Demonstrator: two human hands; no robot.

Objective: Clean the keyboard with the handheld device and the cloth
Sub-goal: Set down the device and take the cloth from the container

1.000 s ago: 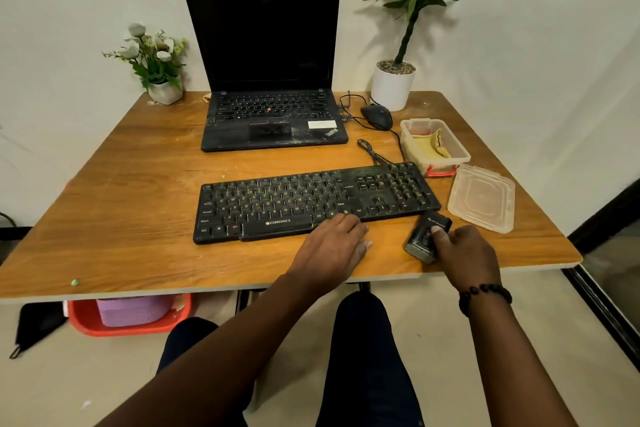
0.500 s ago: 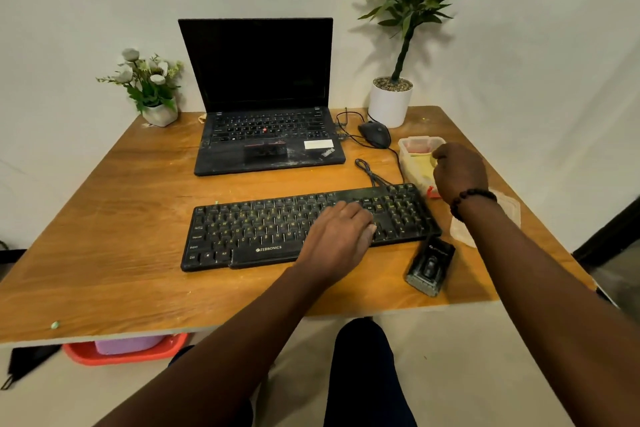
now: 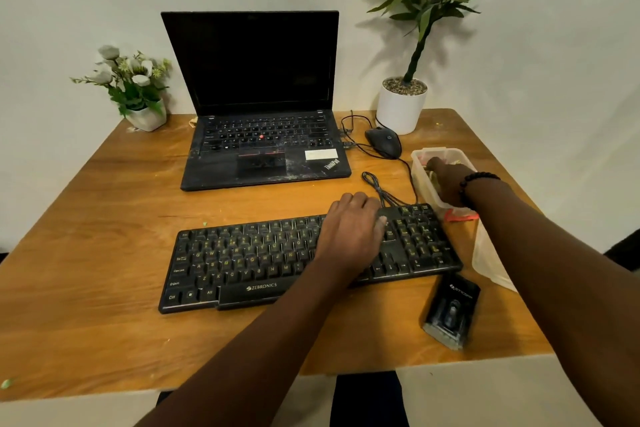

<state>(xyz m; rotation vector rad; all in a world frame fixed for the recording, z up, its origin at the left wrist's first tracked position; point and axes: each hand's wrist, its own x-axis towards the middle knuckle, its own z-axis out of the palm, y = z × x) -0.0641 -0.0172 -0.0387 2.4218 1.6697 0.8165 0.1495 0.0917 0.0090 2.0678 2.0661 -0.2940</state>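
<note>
One handheld device (image 3: 452, 310) on table, well apart from right hand (image 3: 446, 180).

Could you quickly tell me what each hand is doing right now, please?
Left hand: open, resting on the keyboard.
Right hand: inside the plastic container; grip cannot be told.

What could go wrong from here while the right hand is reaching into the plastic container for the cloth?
1. The right hand is deep in the container, which could tip or slide as the cloth comes out.
2. The right forearm crosses above the handheld device, lying near the table edge; a pull-back might knock it off.
3. The left hand rests on the keyboard, possibly pressing keys.
</note>
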